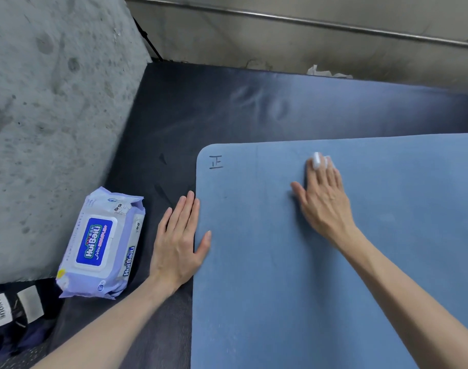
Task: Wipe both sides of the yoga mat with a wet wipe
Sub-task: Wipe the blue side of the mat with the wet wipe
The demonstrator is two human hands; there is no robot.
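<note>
A light blue yoga mat [267,262] lies flat on a dark floor pad, with a hand-drawn mark near its top left corner. My right hand [324,198] presses down on the mat's upper part, palm down. A white wet wipe [318,159] shows under and around its fingertips. My left hand [178,241] lies flat at the mat's left edge, fingers on the dark pad and thumb resting on the mat. It holds nothing.
A lilac pack of wet wipes [102,243] with a blue label lies left of my left hand. A grey concrete pillar [54,115] rises on the left. The dark pad [254,107] runs back to a wall. Dark fabric [9,318] lies at the bottom left.
</note>
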